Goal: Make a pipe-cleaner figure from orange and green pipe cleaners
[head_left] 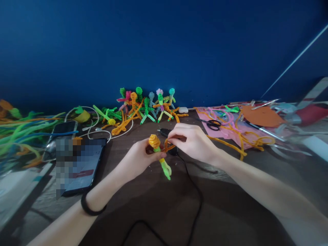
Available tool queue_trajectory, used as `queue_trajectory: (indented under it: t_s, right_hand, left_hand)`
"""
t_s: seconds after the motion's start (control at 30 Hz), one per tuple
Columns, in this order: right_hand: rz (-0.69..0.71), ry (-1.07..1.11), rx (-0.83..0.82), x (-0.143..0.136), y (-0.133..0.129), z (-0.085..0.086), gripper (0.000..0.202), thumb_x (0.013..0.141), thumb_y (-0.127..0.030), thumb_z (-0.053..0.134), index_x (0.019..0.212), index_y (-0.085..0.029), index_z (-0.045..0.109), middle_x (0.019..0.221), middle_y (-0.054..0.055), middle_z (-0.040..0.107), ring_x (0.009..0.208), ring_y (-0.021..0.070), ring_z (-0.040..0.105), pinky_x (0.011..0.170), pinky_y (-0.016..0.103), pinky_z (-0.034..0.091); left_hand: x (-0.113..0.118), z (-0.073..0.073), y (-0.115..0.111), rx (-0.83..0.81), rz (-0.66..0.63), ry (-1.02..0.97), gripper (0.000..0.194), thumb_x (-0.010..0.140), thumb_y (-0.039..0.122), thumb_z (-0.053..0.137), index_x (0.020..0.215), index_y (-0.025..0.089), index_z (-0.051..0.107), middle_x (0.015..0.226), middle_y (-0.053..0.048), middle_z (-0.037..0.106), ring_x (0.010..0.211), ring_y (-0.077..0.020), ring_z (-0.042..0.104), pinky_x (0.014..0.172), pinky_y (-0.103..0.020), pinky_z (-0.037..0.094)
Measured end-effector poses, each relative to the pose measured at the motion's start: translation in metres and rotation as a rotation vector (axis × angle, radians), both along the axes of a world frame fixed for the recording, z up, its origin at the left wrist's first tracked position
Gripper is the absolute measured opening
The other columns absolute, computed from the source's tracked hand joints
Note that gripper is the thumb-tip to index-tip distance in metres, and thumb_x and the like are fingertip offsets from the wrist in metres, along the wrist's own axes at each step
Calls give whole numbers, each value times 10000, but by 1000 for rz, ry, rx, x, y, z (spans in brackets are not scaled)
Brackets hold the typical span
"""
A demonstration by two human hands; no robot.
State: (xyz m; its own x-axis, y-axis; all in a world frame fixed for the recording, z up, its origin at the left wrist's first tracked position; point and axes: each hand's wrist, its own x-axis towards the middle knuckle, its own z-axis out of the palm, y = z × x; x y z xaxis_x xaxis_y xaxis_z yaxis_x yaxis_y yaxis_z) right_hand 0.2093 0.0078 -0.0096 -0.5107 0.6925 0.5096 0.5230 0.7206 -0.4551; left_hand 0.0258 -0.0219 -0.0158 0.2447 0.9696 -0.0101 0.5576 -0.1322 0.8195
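Head view has our left hand (140, 153) gripping an orange-headed, green-ended fuzzy figure (163, 163), long axis eleven-to-five o'clock, while our right hand (189, 140), at its two o'clock, pinches a thin orange fuzzy strand (169, 148).

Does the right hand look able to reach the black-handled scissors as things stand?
Probably yes: the scissors lie near the right hand, with nothing visible between. Its fingers pinch an orange pipe cleaner, though, and would likely need to release it.

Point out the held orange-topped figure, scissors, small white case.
Orange-topped figure (154, 141): head view, on its coiled orange top.
Scissors (209, 123): head view, where handles meet blades.
Small white case (183, 110): head view, middle of its shell.
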Motion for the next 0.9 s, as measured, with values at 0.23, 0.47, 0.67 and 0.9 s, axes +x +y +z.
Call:
queue_trajectory:
  t_s: [0.23,0.47,0.67,0.9]
  right_hand:
    - [-10,-18,-24,0,0,-1,61,753,-129,583,713,-143,627,685,13,570,636,101,510,568,213,366]
    - [18,-1,-1,-2,-2,0,80,757,-107,559,717,-145,617,683,8,569,636,96,514,577,210,372]
    - [73,-20,109,-4,-9,-2,121,797,-121,503,740,-144,607,729,32,574,680,113,526,602,222,391]
    - [130,24,152,-8,-13,0,137,816,-174,508,723,-127,597,684,32,545,639,106,499,574,217,384]
  left_hand:
    - [2,-3,-2,34,3,29,227,691,364,588,763,150,610,662,0,607,591,-139,524,532,-238,383]
    - [0,-7,-2,36,-6,-36,178,727,302,529,751,147,615,702,-15,628,666,-163,561,588,-243,409]
    - [-1,-9,-1,-7,18,-74,170,713,283,528,742,136,608,647,0,597,591,-138,520,550,-238,382]
    - [-3,-1,3,0,160,-172,160,710,290,546,721,140,600,620,14,548,602,-129,496,575,-235,382]
